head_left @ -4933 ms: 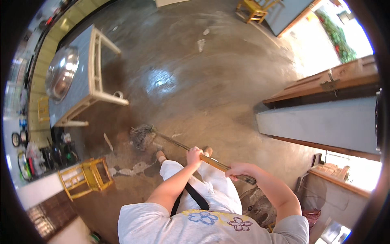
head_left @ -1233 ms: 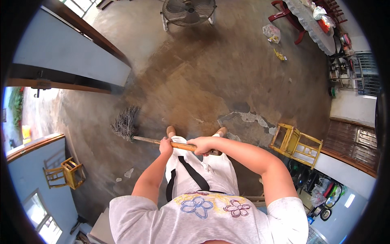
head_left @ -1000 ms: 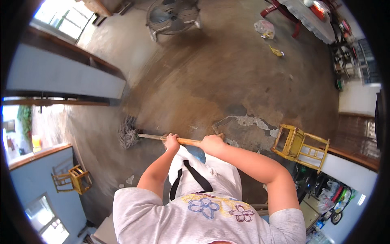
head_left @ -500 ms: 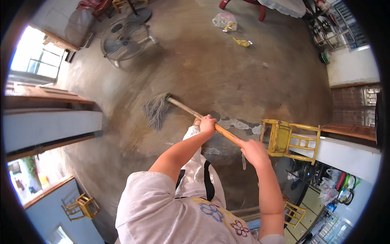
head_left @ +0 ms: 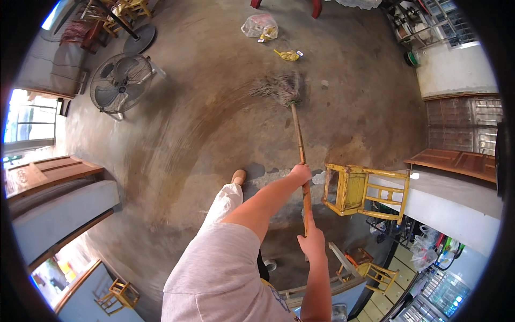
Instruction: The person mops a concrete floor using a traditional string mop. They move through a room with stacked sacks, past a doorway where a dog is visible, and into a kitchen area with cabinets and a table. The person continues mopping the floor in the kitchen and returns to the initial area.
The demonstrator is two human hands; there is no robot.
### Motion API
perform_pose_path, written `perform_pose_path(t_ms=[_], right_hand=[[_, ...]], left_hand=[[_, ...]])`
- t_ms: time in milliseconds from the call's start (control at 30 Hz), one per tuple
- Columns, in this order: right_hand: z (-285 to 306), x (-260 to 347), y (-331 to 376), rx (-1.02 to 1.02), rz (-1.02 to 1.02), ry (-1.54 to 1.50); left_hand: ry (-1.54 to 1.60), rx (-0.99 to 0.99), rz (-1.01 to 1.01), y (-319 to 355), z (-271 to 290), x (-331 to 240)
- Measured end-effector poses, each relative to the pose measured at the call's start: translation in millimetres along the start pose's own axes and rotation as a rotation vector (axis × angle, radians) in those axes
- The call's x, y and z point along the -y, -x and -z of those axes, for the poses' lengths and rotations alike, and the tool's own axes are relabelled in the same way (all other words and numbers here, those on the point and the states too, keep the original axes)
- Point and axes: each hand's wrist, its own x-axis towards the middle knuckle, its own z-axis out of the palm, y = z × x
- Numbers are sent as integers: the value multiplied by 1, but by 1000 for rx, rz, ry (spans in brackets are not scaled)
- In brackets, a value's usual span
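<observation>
Head view: mop head lies beyond hands gripping its handle.

Mop handle: appears wooden and smooth, with a faint sheen. Mop head: consists of rough, matt cloth strands. Floor: resembles bare concrete, mostly matt, rough in places. Yellow chair: looks wooden, lightly glossy, worn at the seat. Fan guard: appears as metal wire. Bag: shows thin, translucent, creased plastic. Shirt: displays soft, matt cloth.
</observation>
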Motion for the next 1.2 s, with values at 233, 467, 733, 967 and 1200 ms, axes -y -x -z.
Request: perform_pose_path(t_ms=[233, 467, 733, 967, 1200], right_hand=[[48, 0, 13, 200, -218, -373], [36, -65, 64, 318, 51, -357], [12, -100, 62, 577, 346, -46], [14, -88, 13, 725, 501, 150], [100, -87, -56, 642, 579, 259]], left_hand=[[-36, -24, -10, -4, 5, -21], [9, 3, 180, 69, -28, -62], [278, -165, 518, 195, -96, -91], [343, -11, 899, 228, -130, -103], [393, 79, 812, 157, -93, -90]])
